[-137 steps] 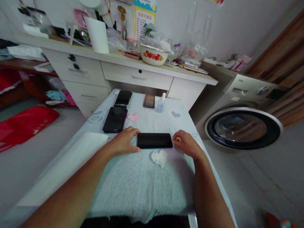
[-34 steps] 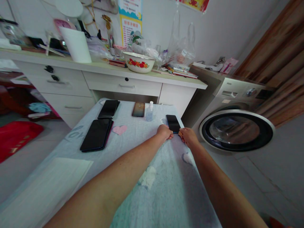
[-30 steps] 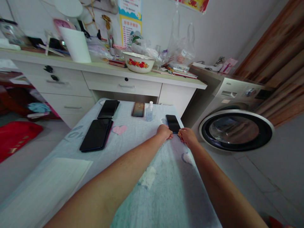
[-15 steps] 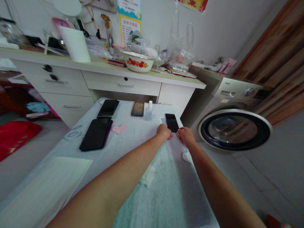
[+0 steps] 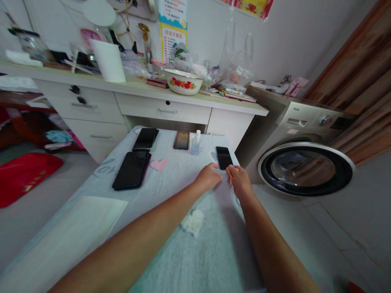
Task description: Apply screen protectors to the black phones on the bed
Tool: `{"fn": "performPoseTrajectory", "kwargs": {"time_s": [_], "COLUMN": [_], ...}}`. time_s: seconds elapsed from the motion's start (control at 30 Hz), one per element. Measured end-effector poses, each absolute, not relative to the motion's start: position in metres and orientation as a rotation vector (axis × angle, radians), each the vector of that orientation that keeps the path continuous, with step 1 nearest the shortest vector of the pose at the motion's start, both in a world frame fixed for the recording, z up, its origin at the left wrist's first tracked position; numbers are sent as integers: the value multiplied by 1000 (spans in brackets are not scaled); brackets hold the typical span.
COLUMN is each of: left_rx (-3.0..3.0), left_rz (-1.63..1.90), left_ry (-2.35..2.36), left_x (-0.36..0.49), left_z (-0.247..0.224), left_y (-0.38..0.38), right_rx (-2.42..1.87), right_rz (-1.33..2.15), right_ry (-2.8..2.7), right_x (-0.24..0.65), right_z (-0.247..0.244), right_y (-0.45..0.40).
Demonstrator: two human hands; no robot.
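My right hand is closed around a small orange strip-like thing, whose end hangs below the fingers; its kind is hard to make out. Close by on the left, my left hand rests low over the cloth, thumb apart from the bent fingers, with nothing visible in it. Just beyond both hands lies a black smartphone, screen up. A clear spray bottle stands upright further left, beside a small blurred brownish item.
Two dark tablet-like devices, a nearer one and a farther one, lie on the left. A whitish sheet covers the near left. Behind stands a cluttered desk; a washing machine is at right.
The left hand's thumb and fingers have come apart, and it has drawn slightly away from the right hand. More of the orange thing shows below the right hand. The view has shifted slightly.
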State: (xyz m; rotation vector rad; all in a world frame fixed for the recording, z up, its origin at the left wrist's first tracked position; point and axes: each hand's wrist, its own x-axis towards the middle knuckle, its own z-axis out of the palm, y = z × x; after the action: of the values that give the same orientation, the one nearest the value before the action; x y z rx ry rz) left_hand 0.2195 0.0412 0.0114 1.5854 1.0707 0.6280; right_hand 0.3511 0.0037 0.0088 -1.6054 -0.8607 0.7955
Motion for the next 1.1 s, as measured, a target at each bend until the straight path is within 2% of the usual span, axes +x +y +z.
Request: {"fn": "performPoseTrajectory", "kwargs": {"time_s": [0.1,0.27,0.43,0.6,0.77,1.1], "left_rx": [1720,1956,2314,2139,1974,1827], "left_rz": [669,672,596,381,251,274], "left_ry": [1046,1208,1839,2349,2433,2444], "left_x": [185,117,51,13,2,-8], "left_z": [25,47,52,41,29,20], "left_y": [32,23,20,20,23,32], "right_rx": [-1349,-1158,-1152,-1141,-1063,-998], "right_rz": [992,1248,1302,1320,1389,1442], "right_ry": [-754,-788,-866,-906,-924,-914], "right_x": [319,272,248,246,252,253], "right_z": [20,27,8,-7,-10,-10], "right_y": [0,-10,-16,-16,-16,-18]}}
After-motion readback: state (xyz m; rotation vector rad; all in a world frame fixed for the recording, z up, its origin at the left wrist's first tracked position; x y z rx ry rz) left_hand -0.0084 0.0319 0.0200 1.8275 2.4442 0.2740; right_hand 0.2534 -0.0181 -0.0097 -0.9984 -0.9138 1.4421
